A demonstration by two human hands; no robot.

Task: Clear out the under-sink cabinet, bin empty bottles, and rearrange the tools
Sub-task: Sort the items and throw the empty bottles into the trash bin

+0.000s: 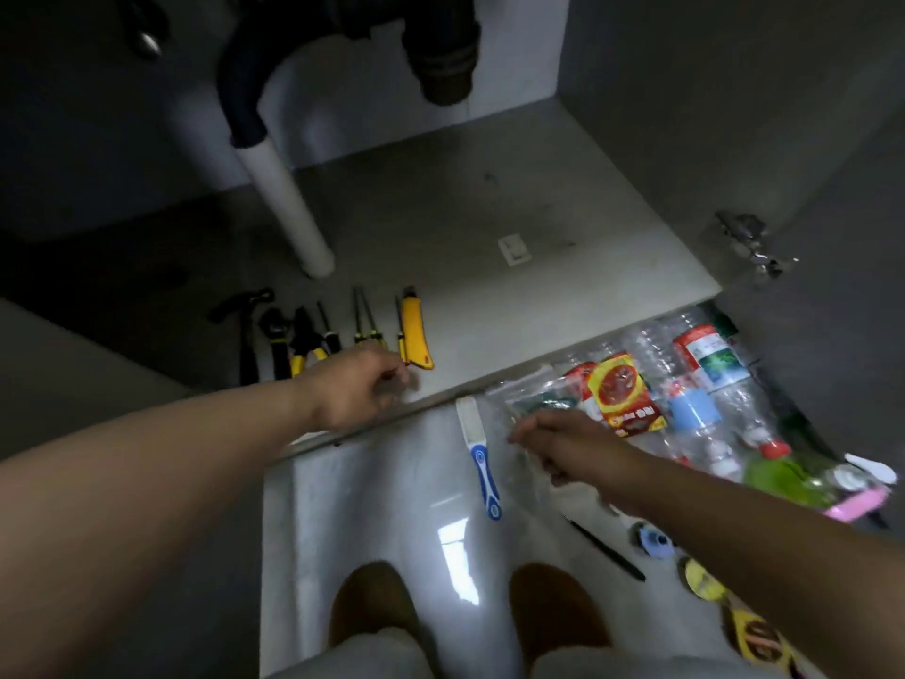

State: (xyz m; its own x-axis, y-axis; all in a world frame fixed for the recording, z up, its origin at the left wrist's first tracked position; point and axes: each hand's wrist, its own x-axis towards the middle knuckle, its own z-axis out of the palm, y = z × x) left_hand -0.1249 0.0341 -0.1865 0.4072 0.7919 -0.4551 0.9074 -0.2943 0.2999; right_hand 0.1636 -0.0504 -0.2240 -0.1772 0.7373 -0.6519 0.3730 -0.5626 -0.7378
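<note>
Tools (pixel 333 335) lie in a row at centre left on the cabinet floor (pixel 489 213). Left hand (pixel 357 389) curls beside them, and right hand (pixel 563 448) hangs beside the bottles (pixel 710 365) at centre right. Blur hides both grips, so I cannot tell what either holds.

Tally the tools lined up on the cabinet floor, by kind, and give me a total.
Hammer: 1
Pliers: 2
Screwdrivers: 4
Utility knife: 1
Total: 8
The picture is blurred, so the count of slim screwdrivers is the least certain.
</note>
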